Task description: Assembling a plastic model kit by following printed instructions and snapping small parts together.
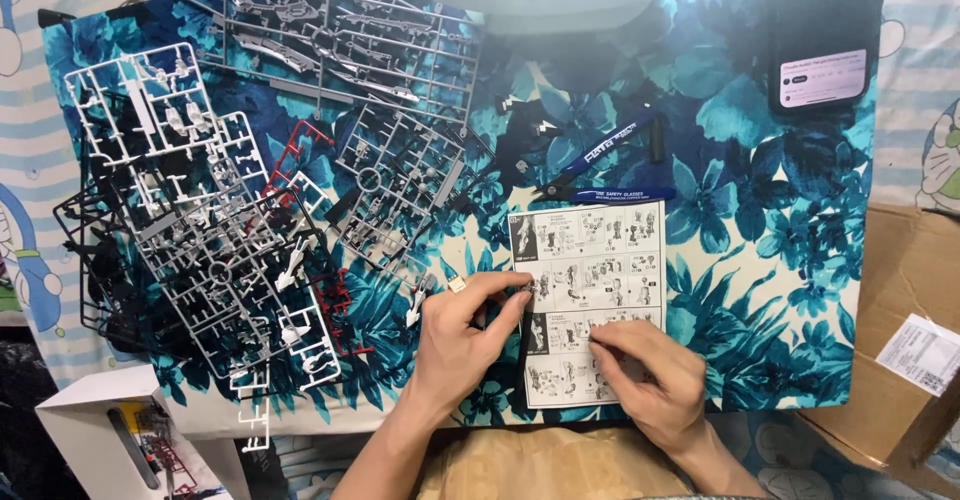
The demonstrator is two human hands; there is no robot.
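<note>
Head view, looking down on a surface [760,290] covered by blue flower cloth. Near the front edge, left hand [462,338] with thumb and forefinger pinched on a small dark part [524,298], held just at the left border of the instruction sheet [590,305]. Right hand [645,368] lying on the lower half of the same sheet, fingers bent and pressing the paper, grasping nothing that can be seen. Above the sheet, blue-handled nippers [600,165], towards the middle of the surface. On the left half, many plastic part frames overlapping: white frames [160,130], grey frames [330,30] at the far edge, a black frame [95,260], a red frame [310,145]. At the far right corner, a dark phone [822,35] with lit screen. Beyond the right edge, a cardboard box [900,340].
</note>
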